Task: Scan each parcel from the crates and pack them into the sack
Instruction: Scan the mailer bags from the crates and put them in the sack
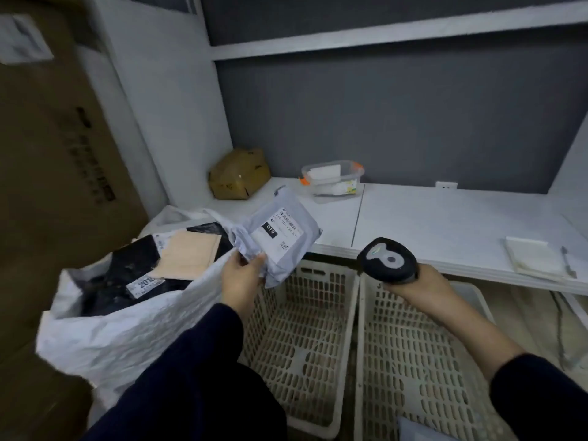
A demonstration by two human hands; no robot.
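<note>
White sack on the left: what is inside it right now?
The white sack holds black parcels, one labelled, with a tan envelope on top. Anything beneath them is covered.

A white counter [445,218] crosses mid-frame, bearing a crumpled brown package [239,174] back left, a clear lidded box [332,176] nearby, a notepad [531,259] and pen [568,262] far right. Beneath its edge stand a left crate [321,269] and right crate [413,345].
</note>
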